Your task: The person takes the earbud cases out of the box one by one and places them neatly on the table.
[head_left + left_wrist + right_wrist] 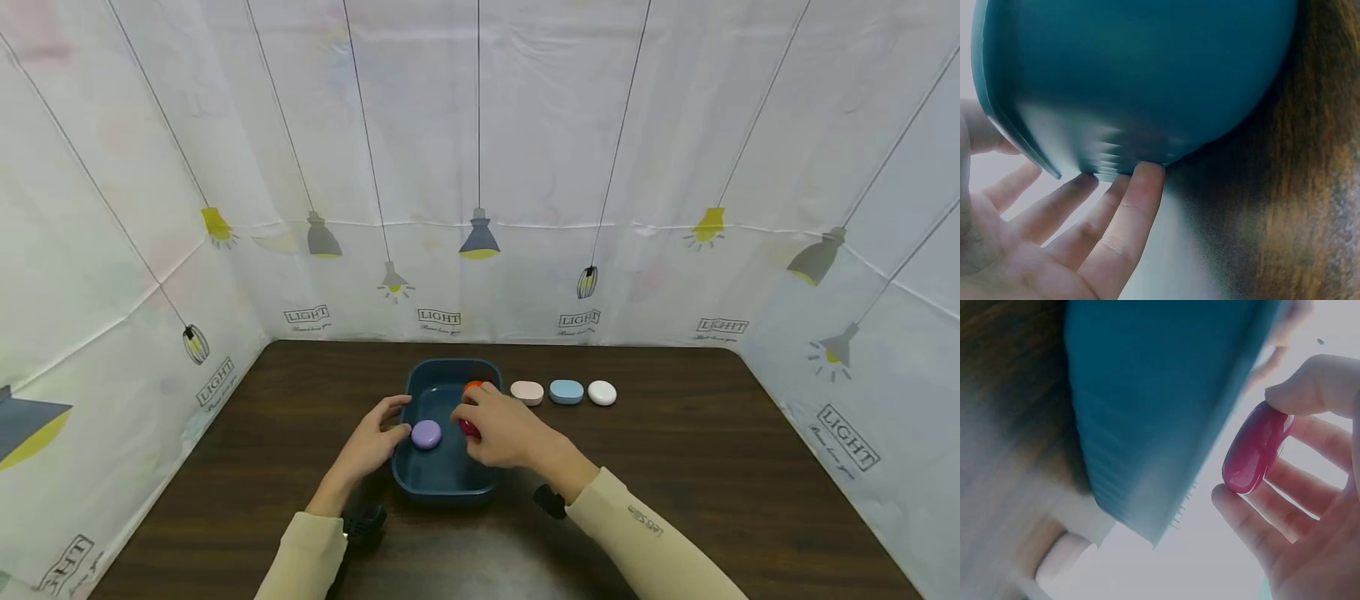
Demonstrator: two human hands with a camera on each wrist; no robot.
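A dark teal basin [444,492] stands on the table, with a small lilac rounded piece [426,434] inside at the left. My left hand [370,442] is at the basin's left side; in the left wrist view its fairly straight fingers [1129,231] touch the outer wall. Over the basin's right part, my right hand [510,429] pinches a glossy dark red oval piece [1254,450] between thumb and fingertips. That red piece is above the rim in the right wrist view. Partly hidden behind the right hand is an orange-red piece [473,385] in the basin.
Right of the basin stand a pale pink oval piece [527,392], a light blue oval piece [566,392] and a white round piece [602,392] in a row. The dark wooden table [675,467] is bordered by a white lamp-patterned cloth [540,275].
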